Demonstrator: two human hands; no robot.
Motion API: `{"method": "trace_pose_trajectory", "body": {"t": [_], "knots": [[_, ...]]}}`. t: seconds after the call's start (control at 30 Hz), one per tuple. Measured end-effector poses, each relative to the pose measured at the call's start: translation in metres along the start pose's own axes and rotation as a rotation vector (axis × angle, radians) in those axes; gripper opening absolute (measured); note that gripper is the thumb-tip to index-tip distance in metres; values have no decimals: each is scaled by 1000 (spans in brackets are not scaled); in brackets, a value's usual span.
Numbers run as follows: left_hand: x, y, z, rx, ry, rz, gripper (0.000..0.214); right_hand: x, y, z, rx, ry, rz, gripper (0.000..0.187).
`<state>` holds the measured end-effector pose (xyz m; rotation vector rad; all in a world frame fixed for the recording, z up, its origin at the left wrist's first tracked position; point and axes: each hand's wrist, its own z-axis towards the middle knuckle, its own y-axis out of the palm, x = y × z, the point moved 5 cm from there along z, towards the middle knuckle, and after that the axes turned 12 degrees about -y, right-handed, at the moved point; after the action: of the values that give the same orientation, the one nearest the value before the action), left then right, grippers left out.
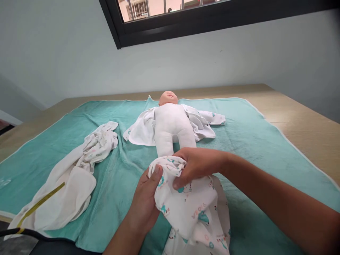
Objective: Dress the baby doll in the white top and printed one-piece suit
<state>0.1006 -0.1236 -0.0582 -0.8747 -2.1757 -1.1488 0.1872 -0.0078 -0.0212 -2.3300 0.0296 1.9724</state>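
A baby doll point(174, 120) with a soft white cloth body lies on its back, head away from me, its feet hidden behind my hands. Its arms are in an open white shirt point(143, 129) spread out to both sides. At the end of the doll's legs, white printed baby pants point(196, 212) are bunched at one opening. My left hand point(147, 198) grips the left edge of that bunched opening, thumb on top. Pinching the right side of the same cloth is my right hand point(198, 166), its fingertips partly hidden by the fabric.
A teal blanket point(255, 141) covers much of the wooden table point(297, 117). At left lies a crumpled white garment point(71, 177), with a yellow strip point(42, 203) across it. A black cord point(34, 233) crosses the lower left corner. Behind are a wall and a dark-framed window point(170, 28).
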Motion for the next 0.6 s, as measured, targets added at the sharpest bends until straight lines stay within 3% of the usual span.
{"method": "trace_pose_trajectory", "body": {"t": [0.2,0.33,0.43,0.6], "knots": [[14,12,-2,-59,138,289,67,6,-8,2,213,-62,290,23],[17,17,-3,38,25,371,52,7,-10,2,244,-106,413,18],[14,15,0,34,-42,277,51,7,-10,2,219,-162,453,21],[12,13,3,-63,-17,-16,55,6,-9,3,128,-187,379,34]]}}
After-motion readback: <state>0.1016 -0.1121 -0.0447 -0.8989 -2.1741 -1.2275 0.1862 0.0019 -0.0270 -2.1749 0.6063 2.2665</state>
